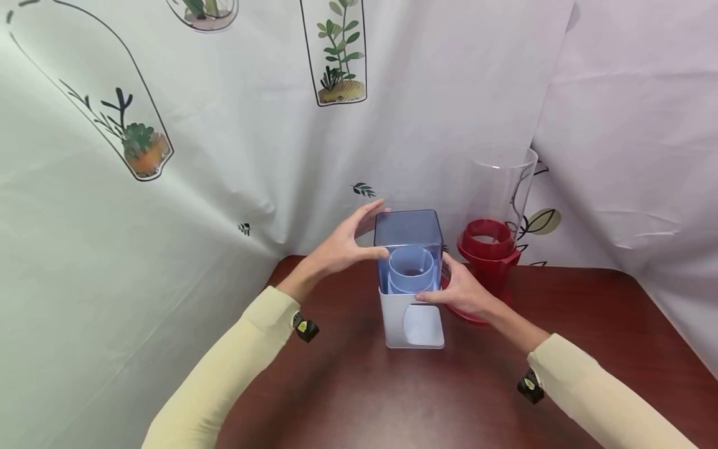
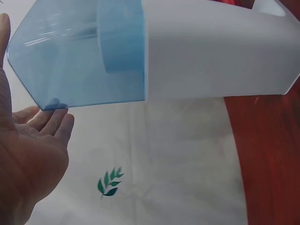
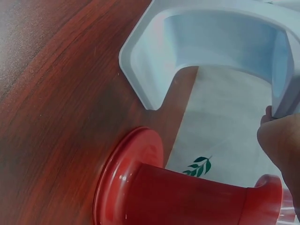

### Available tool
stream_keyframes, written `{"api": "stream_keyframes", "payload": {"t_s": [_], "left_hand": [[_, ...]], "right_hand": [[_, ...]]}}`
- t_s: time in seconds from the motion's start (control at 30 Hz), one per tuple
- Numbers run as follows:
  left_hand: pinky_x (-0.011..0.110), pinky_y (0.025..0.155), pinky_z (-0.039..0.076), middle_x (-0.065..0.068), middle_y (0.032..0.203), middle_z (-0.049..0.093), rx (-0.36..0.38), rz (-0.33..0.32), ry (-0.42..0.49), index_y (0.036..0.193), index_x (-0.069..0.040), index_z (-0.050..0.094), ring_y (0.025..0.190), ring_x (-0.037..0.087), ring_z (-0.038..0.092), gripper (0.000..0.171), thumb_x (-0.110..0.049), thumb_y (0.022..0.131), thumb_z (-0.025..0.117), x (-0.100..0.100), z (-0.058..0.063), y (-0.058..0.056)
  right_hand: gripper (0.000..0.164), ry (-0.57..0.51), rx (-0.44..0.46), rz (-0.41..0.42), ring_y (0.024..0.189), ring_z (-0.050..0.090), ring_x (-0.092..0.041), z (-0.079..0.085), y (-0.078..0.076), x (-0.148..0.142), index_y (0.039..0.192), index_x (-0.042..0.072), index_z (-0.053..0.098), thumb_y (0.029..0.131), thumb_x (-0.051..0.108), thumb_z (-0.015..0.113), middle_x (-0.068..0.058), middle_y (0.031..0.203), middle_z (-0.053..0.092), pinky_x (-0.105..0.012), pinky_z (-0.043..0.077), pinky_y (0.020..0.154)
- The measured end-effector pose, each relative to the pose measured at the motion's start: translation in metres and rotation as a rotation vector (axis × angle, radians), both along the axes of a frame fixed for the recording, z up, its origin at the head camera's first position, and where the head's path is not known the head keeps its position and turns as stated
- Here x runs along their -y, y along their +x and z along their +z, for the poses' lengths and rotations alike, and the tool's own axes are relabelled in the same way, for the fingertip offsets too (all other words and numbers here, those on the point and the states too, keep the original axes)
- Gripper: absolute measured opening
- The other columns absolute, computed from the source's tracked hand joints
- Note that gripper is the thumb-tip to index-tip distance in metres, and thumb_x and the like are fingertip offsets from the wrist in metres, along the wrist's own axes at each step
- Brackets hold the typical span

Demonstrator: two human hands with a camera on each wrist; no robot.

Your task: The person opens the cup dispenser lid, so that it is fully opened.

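A white-and-blue dispenser (image 1: 395,321) stands upright between both hands. Its top is a see-through blue box (image 2: 56,61) seated against the white base (image 2: 201,51), and a round blue collar (image 1: 411,262) shows within the box. My left hand (image 1: 350,240) grips the box at its upper left, thumb in front and fingers behind; one fingertip shows through the blue wall. On the other side, my right hand (image 1: 462,290) grips the dispenser where box and base meet, its thumb across the front. An arched opening (image 3: 215,40) in the base fills the top of the right wrist view.
Just right of the dispenser stands a red dispenser (image 1: 488,249) with a tall clear cylinder (image 1: 499,187), its round foot close to the right forearm. The dark red wooden table (image 1: 359,399) ends at a white plant-printed cloth (image 1: 269,125) behind and at the sides.
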State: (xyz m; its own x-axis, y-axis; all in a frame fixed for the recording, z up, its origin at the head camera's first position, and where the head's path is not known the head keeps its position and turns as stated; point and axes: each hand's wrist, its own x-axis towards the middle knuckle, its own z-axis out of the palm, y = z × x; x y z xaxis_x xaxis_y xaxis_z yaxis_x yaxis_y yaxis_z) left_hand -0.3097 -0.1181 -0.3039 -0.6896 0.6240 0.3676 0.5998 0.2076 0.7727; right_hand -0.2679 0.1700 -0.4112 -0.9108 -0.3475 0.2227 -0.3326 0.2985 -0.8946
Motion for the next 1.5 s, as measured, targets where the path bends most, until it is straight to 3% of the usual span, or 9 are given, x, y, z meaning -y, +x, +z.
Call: {"api": "stream_keyframes", "payload": {"t_s": [0.1,0.27,0.37,0.63,0.97,1.23,1.5], "left_hand": [[0.039,0.125,0.032,0.003,0.160,0.050,-0.051,-0.009,-0.019,0.167,-0.013,0.031,0.150,0.017,0.043,0.115,-0.064,0.080,0.087,-0.006,0.008,-0.003],[0.036,0.123,0.033,0.000,0.158,0.053,-0.074,0.024,-0.095,0.166,-0.011,0.035,0.146,0.012,0.045,0.100,-0.038,0.085,0.088,-0.017,0.018,-0.005],[0.039,0.121,0.036,0.003,0.159,0.052,-0.069,0.031,-0.135,0.165,-0.010,0.036,0.142,0.013,0.049,0.098,-0.032,0.084,0.087,-0.023,0.019,-0.007],[0.040,0.117,0.040,0.002,0.160,0.047,-0.061,0.054,-0.200,0.164,-0.013,0.038,0.135,0.014,0.051,0.100,-0.036,0.081,0.088,-0.023,0.016,-0.007],[0.041,0.113,0.044,0.002,0.148,0.055,-0.074,0.058,-0.237,0.161,-0.016,0.043,0.129,0.015,0.056,0.096,-0.039,0.081,0.090,-0.023,0.019,-0.006],[0.042,0.114,0.043,0.001,0.147,0.059,-0.126,0.077,-0.258,0.160,-0.017,0.048,0.131,0.015,0.055,0.092,-0.045,0.081,0.087,-0.025,0.020,-0.008],[0.041,0.113,0.044,0.001,0.148,0.059,-0.120,0.082,-0.268,0.159,-0.018,0.049,0.130,0.014,0.055,0.094,-0.048,0.080,0.087,-0.025,0.023,-0.009]], "right_hand": [[0.100,-0.006,0.003,0.010,0.134,0.053,-0.038,0.000,-0.001,-0.002,0.159,0.014,0.035,0.080,0.027,0.094,-0.014,0.148,0.054,-0.048,0.059,0.098],[0.100,-0.007,0.008,0.020,0.134,0.053,-0.038,0.000,-0.002,-0.002,0.160,0.015,0.034,0.080,0.026,0.094,-0.014,0.148,0.054,-0.048,0.059,0.098],[0.100,-0.009,0.003,0.028,0.134,0.053,-0.038,0.000,-0.003,-0.001,0.160,0.015,0.034,0.080,0.025,0.094,-0.014,0.148,0.054,-0.048,0.059,0.098],[0.103,-0.004,-0.009,0.029,0.133,0.055,-0.035,0.000,-0.004,0.003,0.161,0.017,0.033,0.079,0.028,0.095,-0.011,0.148,0.056,-0.046,0.059,0.099],[0.104,0.001,-0.004,0.032,0.133,0.055,-0.035,-0.001,-0.003,0.001,0.161,0.018,0.031,0.079,0.030,0.095,-0.011,0.149,0.054,-0.046,0.057,0.101],[0.104,0.008,-0.009,0.030,0.134,0.054,-0.036,-0.001,-0.003,-0.002,0.161,0.016,0.031,0.080,0.028,0.094,-0.012,0.149,0.054,-0.049,0.056,0.102],[0.104,0.012,-0.030,0.036,0.134,0.054,-0.036,-0.001,-0.003,-0.002,0.162,0.016,0.031,0.080,0.029,0.094,-0.012,0.149,0.054,-0.050,0.056,0.103]]}}
